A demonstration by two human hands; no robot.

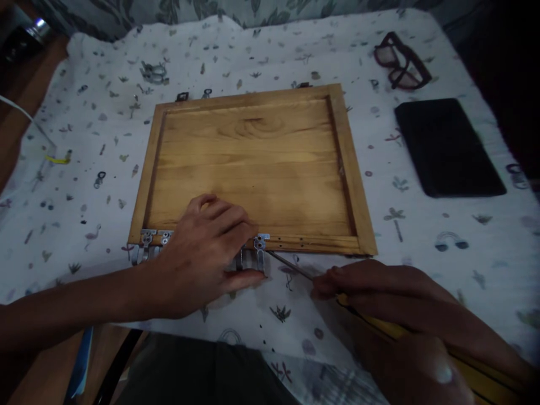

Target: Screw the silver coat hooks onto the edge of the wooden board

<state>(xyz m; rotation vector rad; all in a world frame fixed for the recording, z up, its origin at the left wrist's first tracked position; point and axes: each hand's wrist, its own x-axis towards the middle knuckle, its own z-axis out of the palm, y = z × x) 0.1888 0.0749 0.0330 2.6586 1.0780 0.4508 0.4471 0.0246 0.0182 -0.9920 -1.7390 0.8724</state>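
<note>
A shallow wooden frame with a solid panel [248, 152] lies on the cloth. Several metal hooks [147, 242] with screw plates run along its near edge. My left hand [206, 253] is closed over that edge, fingers on the wood and thumb below, against the rightmost metal hook [261, 247]. The palm hides some of the hooks. From the right, my right hand [392, 304] grips the yellow handle of a screwdriver [291, 265]. Its thin shaft points left, with the tip close beside the rightmost hook; whether it touches cannot be seen. Small holes show in the wood to the right.
A printed white cloth [101, 214] covers the surface. Glasses [403, 62] and a black tablet-like slab [449, 147] lie at the right. Loose metal hooks [154, 73] sit at the back left. A white cable [27, 115] with a yellow tie enters from the left.
</note>
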